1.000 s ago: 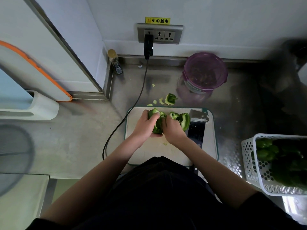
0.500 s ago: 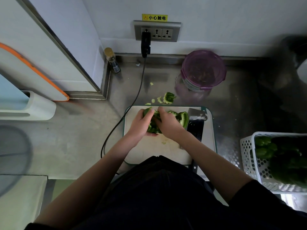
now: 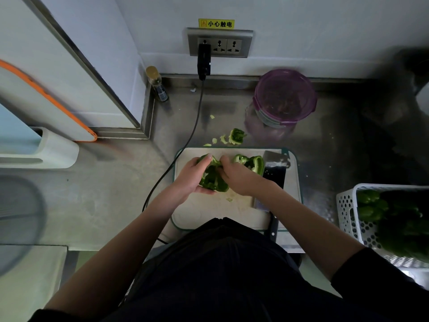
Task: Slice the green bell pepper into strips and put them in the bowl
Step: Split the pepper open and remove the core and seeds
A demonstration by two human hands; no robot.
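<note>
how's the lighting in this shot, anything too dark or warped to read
Head view: dim overall, with the far right corner nearly black, so the peppers in the white basket are murky. Wide-angle bending curves the wall edges. The left hand and right hand on the green bell pepper over the cutting board stay readable, as does the cleaver.

pepper half in hand [image 3: 212, 180]: glossy green, cut open with the pale inside facing up; held just above the middle of the cutting board [image 3: 209, 212].
second pepper piece [image 3: 251, 164]: green, curled, cut side up; lies on the board near its far edge, just beside the knife blade.
pepper core [image 3: 236, 136]: green stem cap with pale scraps beside it; lies on the counter just past the board's far edge.
bowl [image 3: 285, 98]: round, clear with a purple rim; stands near the counter's back edge; dark contents, probably pepper strips, too dim to tell.
</note>
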